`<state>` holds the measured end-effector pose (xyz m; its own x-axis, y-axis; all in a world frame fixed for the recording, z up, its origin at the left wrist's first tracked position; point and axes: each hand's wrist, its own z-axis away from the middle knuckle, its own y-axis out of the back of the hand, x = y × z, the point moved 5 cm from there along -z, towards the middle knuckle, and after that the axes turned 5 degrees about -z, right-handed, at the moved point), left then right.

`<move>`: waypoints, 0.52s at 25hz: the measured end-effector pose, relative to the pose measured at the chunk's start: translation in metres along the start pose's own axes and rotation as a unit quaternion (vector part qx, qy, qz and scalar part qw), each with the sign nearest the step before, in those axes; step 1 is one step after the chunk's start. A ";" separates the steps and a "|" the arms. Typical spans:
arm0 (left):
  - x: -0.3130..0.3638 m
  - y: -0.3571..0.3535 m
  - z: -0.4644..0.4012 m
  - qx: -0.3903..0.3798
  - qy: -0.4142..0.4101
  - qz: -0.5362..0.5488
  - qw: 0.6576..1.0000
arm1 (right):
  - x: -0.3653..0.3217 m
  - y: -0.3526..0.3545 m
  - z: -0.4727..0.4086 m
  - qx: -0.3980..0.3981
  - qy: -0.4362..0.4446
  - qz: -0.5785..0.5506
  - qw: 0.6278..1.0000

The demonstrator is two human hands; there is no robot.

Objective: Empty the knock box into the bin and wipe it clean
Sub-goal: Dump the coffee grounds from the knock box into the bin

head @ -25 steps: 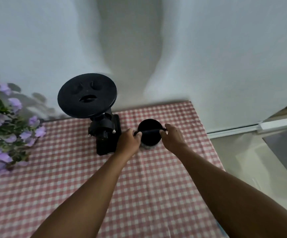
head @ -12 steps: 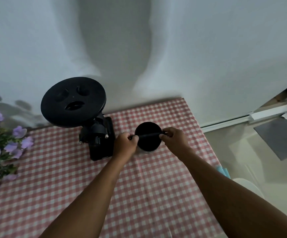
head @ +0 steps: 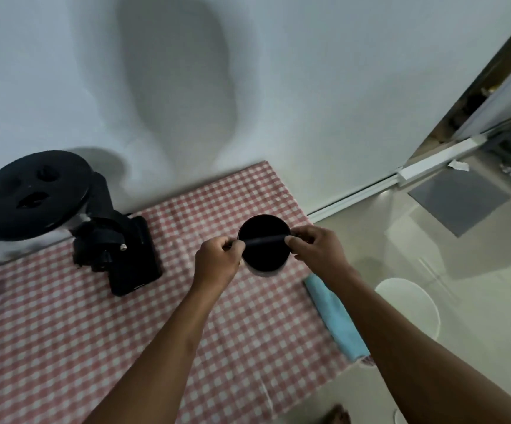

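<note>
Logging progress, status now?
Left hand and right hand pinch the bar ends. Knock box upright over the checked cloth. Blue cloth beside it, nothing blocking.

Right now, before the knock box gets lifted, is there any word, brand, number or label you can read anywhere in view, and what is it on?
None readable.
Knock box, held at its bar by the left hand and right hand: plain black, no marking shows.
Grinder: a small pale patch low on its front, too blurred to read.
Blue cloth and checked tablecloth: no text.
</note>
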<state>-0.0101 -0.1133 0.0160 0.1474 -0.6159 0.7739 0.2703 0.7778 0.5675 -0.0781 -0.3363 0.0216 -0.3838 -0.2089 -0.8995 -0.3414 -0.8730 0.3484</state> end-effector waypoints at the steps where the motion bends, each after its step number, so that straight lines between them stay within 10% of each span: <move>1: 0.011 -0.012 0.009 -0.007 -0.009 0.002 1.000 | 0.007 0.019 0.006 0.011 -0.004 -0.013 1.000; 13: 0.175 -0.215 0.121 -0.128 -0.135 -0.020 0.982 | 0.096 0.291 0.124 0.118 -0.049 -0.134 0.983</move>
<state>-0.1575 -0.3727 0.0636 -0.1165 -0.5628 0.8183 0.5054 0.6757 0.5367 -0.3205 -0.5558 0.0689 -0.3299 0.0683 -0.9415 -0.6273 -0.7612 0.1646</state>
